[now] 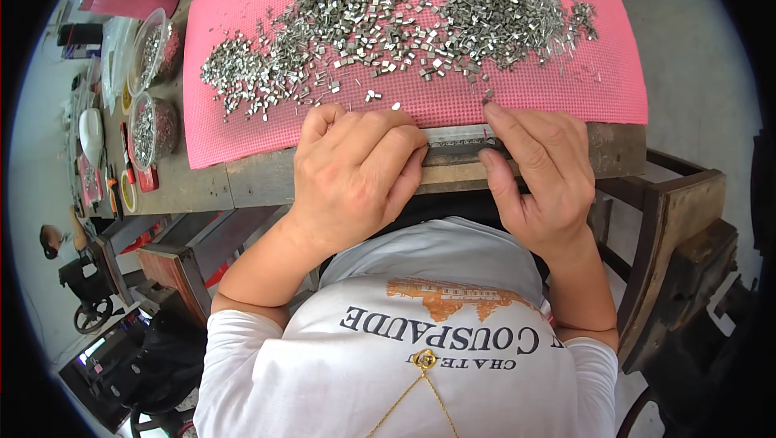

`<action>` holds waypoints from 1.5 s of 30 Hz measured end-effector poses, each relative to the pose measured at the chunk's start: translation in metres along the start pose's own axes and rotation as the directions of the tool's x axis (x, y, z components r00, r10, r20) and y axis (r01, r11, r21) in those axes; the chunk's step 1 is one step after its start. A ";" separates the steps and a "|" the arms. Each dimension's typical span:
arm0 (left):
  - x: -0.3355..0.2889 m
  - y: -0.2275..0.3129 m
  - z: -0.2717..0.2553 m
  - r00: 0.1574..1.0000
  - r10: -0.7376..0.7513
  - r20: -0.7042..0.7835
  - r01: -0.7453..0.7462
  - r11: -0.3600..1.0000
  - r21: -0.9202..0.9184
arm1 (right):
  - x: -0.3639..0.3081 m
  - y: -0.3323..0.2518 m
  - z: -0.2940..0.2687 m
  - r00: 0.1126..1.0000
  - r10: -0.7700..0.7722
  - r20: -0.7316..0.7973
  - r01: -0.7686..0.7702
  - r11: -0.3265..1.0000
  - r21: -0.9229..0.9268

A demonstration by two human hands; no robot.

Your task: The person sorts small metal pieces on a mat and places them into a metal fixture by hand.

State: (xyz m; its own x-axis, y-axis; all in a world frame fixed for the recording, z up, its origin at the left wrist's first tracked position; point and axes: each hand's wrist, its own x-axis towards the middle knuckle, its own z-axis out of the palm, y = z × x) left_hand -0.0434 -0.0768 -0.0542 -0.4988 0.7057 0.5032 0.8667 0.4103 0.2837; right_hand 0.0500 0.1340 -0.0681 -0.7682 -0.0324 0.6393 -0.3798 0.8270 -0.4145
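A narrow metal strip [459, 134] with a dark slotted lower edge lies along the front edge of the wooden table. My left hand [352, 175] is closed over its left end, with the fingers curled and the thumb tucked under. At the right end, my right hand [546, 167] has thumb and index finger bent towards each other around the strip. Something thin and upright shows between these fingertips, too small to name. Just beyond the right hand, a pile of small silvery metal pieces [473, 14] spreads over the pink mesh mat [602, 86].
Clear plastic tubs [153, 131] of small metal parts stand left of the mat. Near them lie orange-handled pliers [114, 191], a roll of tape [129, 191] and a white handheld tool [91, 135]. A wooden stool [675, 212] stands at right. Another person [52, 240] is far left.
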 end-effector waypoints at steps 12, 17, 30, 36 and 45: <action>0.001 0.002 -0.007 0.986 -0.144 0.084 0.155 0.978 -0.138 | 0.004 0.002 0.003 1.000 -0.012 0.008 0.012 0.999 0.034; -0.008 -0.019 -0.016 0.955 -0.297 -0.016 0.262 0.866 -0.426 | 0.012 -0.003 0.003 0.999 -0.014 0.030 0.014 1.000 -0.004; -0.027 -0.070 -0.045 0.953 -0.286 -0.101 0.294 0.952 0.083 | 0.075 -0.027 0.065 0.980 -0.025 0.196 0.023 1.000 0.011; -0.022 -0.077 -0.042 0.963 -0.269 -0.027 0.270 0.956 0.113 | 0.096 -0.030 0.082 0.962 -0.035 0.272 0.039 0.999 -0.008; -0.010 -0.070 -0.050 0.980 -0.176 0.088 0.145 0.951 0.274 | 0.112 -0.031 0.117 0.972 -0.131 0.198 0.154 0.982 -0.106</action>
State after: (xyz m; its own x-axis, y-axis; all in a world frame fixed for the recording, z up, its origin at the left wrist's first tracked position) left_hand -0.0985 -0.1416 -0.0381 -0.6417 0.6710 0.3714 0.7496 0.6511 0.1189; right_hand -0.0845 0.0391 -0.0590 -0.7987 -0.2504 0.5472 -0.4363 0.8672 -0.2400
